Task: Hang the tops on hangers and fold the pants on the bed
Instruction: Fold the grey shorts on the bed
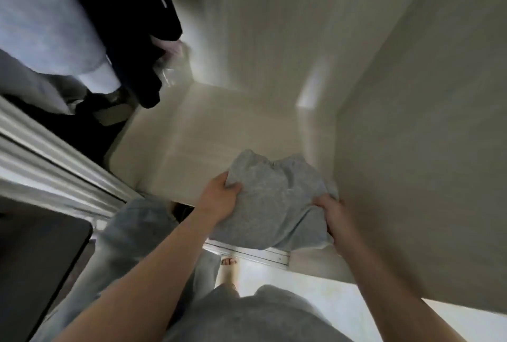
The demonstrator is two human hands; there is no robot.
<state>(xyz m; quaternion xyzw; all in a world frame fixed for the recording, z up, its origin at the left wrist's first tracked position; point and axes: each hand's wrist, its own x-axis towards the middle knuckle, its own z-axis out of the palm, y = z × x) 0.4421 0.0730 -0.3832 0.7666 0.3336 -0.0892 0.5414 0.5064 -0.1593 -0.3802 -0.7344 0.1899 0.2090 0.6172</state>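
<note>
Holding grey garment (274, 204), bunched and loosely folded, over front edge of pale wardrobe shelf (205, 133), towards its right corner; pants or top not clear. Left hand (219, 196): grip curled into cloth at left end, thumb on top. Right hand (332, 212): grip pinching right end. Handling, as judged: light, soft, limp; likely to sag between holds and lose its fold. Best supported under both ends. Hanging clothes (131, 39) upper left, blurred.

Both hands, left (219, 193) and right (333, 214), grip a bunched grey garment (274, 199), possibly pants, over a pale shelf (205, 133).
</note>
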